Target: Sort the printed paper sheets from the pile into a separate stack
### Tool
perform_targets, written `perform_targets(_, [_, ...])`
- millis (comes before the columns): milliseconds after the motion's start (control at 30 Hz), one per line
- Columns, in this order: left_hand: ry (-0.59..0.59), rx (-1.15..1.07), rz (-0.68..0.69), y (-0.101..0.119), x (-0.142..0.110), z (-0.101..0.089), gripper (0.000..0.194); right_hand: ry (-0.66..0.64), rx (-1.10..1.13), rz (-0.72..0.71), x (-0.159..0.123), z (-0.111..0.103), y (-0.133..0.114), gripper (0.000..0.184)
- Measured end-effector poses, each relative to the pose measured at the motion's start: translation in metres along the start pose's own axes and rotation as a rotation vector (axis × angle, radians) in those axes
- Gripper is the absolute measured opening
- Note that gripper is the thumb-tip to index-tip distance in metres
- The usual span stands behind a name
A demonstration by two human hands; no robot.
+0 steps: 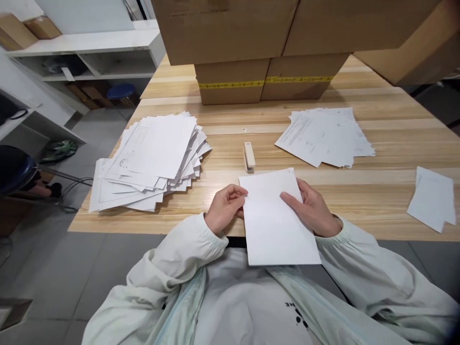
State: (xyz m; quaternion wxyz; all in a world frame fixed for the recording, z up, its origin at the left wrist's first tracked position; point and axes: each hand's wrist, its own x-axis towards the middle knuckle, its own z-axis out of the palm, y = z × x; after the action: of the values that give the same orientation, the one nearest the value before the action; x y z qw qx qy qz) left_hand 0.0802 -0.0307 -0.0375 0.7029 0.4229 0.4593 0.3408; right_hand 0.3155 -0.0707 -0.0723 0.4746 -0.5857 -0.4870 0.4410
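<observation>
A white sheaf of paper (275, 225) is held over the table's front edge, its lower part hanging past it; how many sheets it has I cannot tell. My left hand (225, 207) pinches its left edge near the upper corner. On the other side my right hand (313, 208) grips the right edge, thumb lying on top and fingers underneath. Just beyond the sheaf's top edge stands a cream stapler (248, 157), apart from both hands. Further left lies a large, uneven pile of papers (158, 148), and a smaller fanned pile of printed papers (327, 136) is at the right.
Cardboard boxes (230, 79) with yellow tape are stacked at the back of the wooden table (230, 127). A few small sheets (433, 199) lie near the right front. Left of the table are white shelves (97, 43) and a blue stool (121, 91).
</observation>
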Motion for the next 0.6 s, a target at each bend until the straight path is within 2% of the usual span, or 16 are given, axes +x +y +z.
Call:
perform_targets(100, [-0.007, -0.007, -0.112, -0.001, 0.01, 0.004, 0.013, 0.047, -0.028, -0.033, 0.006, -0.003, 0.01, 0.059])
perform_targets(300, [0.034, 0.057, -0.102, 0.012, 0.032, 0.008, 0.019, 0.061, -0.109, -0.059, 0.027, -0.004, 0.013, 0.058])
perform_targets(367, [0.047, 0.092, -0.11, 0.011, 0.039, 0.008, 0.02, 0.032, -0.27, -0.064, 0.031, -0.013, 0.008, 0.058])
perform_targets(433, [0.051, 0.121, -0.126, 0.011, 0.043, 0.008, 0.021, 0.055, -0.543, -0.118, 0.037, -0.026, -0.004, 0.056])
perform_targets(533, [0.035, 0.129, -0.15, 0.009, 0.048, 0.006, 0.02, 0.227, -0.906, -0.315, 0.057, -0.038, -0.032, 0.046])
perform_targets(600, [0.025, 0.101, -0.144, 0.007, 0.05, 0.004, 0.019, 0.273, -0.99, -0.466, 0.079, -0.031, -0.053, 0.04])
